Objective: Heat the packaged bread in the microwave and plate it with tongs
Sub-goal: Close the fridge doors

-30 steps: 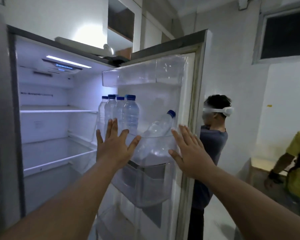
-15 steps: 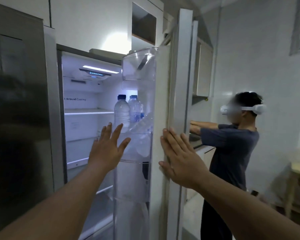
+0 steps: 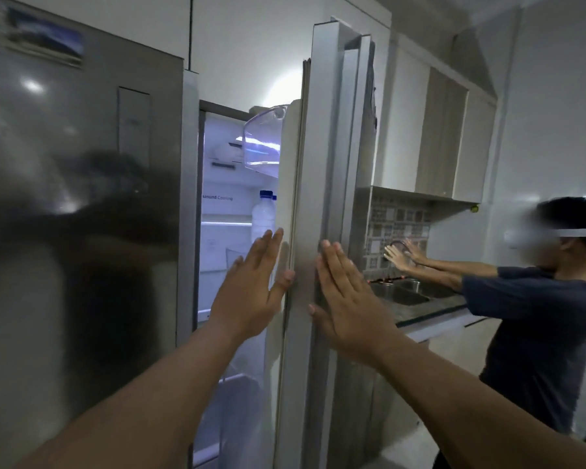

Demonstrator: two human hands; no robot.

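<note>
Steel fridge door (image 3: pixel 322 198) near shut, both palms flat, fingers spread, gripping nothing.
Risk: left hand (image 3: pixel 247 292) thumb at door edge could get pinched; right hand (image 3: pixel 345 299) on outer face.

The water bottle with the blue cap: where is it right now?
In the head view it stands left of centre, in the lit gap of the fridge: water bottle, just above the left hand and against the inner edge of the half-shut fridge door.

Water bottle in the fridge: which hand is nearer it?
Left. The left hand is just below the bottle; the right hand lies on the door's outer side.
</note>
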